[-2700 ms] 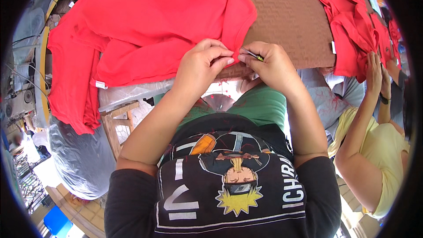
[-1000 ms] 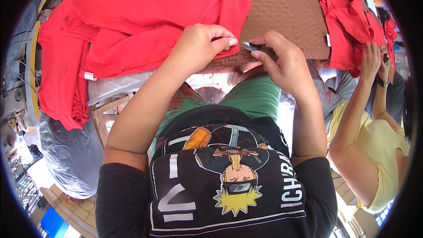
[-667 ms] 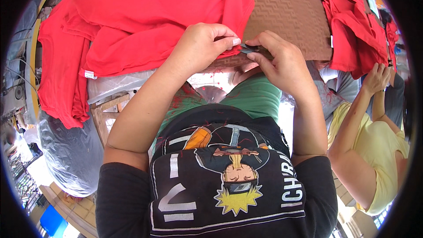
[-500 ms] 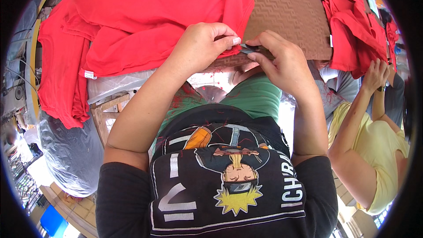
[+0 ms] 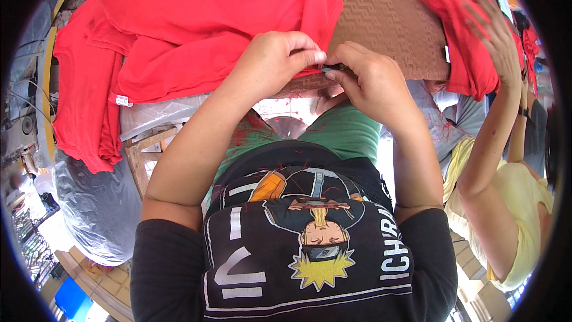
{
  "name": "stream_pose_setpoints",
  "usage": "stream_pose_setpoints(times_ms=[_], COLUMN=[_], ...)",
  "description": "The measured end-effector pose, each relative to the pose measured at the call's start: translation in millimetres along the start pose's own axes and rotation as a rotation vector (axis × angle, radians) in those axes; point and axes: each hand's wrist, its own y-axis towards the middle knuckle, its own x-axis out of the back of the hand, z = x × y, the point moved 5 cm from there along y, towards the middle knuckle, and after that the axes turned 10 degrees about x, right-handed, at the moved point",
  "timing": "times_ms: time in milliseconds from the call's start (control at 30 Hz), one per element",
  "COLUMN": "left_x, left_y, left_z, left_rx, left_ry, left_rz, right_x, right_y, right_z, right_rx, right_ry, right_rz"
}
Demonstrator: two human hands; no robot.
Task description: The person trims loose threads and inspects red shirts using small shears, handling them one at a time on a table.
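Note:
A large red garment (image 5: 220,12) is spread over the brown table and hangs off its near left edge, a small white label on its hem. My left hand (image 5: 283,59) pinches the garment's edge between thumb and forefinger near the table's front. Right beside it, my right hand (image 5: 369,74) is closed around small thread snippers (image 5: 328,69). Their dark metal tips touch or nearly touch the red edge at my left fingertips; most of the tool is hidden by my fingers.
Brown patterned cloth covers the table (image 5: 387,18). At right, a person in yellow (image 5: 500,214) handles another red garment (image 5: 459,42), one hand (image 5: 494,39) raised and blurred. A clear plastic-wrapped bundle (image 5: 95,214) stands at lower left. Red thread scraps lie on my green trousers (image 5: 345,128).
The snippers' blades have come closer together as my right fingers closed and shifted slightly left. The co-worker's hand has lifted and moved farther over the other red garment.

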Motion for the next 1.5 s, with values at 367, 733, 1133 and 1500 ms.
stream_pose_setpoints(times_ms=[367,733,1133,1500], left_x=[21.9,5.4,10.7,13.0], left_y=[-37.5,-15.7,-28.6,-23.6], left_z=[-32.0,3.4,-21.6,-24.9], left_rx=[-0.346,-0.192,-0.597,-0.586], left_ry=[0.346,0.094,0.594,0.431], left_rz=[0.005,-0.276,-0.46,-0.484], right_x=[28.5,-13.8,-15.8,-21.8], right_y=[-5.9,11.9,17.8,16.5], right_z=[-15.6,-35.3,-40.9,-48.4], right_rx=[-0.074,-0.225,-0.419,-0.562], right_ry=[0.151,0.441,0.733,1.006], right_rz=[-0.125,-0.109,-0.048,0.026])
